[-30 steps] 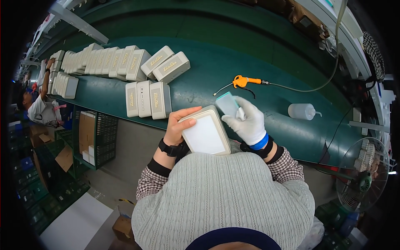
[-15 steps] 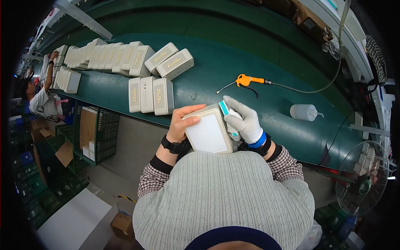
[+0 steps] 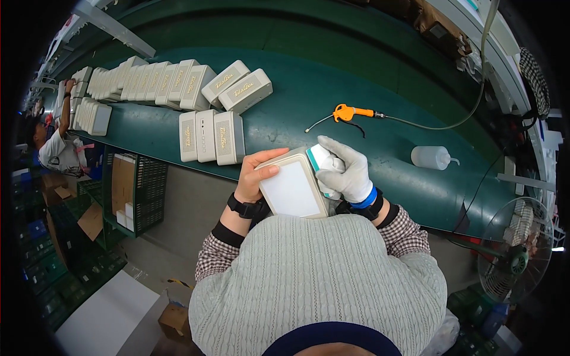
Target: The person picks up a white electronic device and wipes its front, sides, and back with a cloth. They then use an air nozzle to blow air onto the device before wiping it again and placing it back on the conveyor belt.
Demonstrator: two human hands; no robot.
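Green bench (image 3: pixel 309 101); casing (image 3: pixel 292 188) between hands.

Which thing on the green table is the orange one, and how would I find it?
Start at the long green table and look just beyond the person's white-gloved right hand. There lies a small air blow gun with a thin metal nozzle pointing left and a hose trailing off to the right. It is the only bright orange thing there; its neighbours are cream boxes and a pale squeeze bottle.
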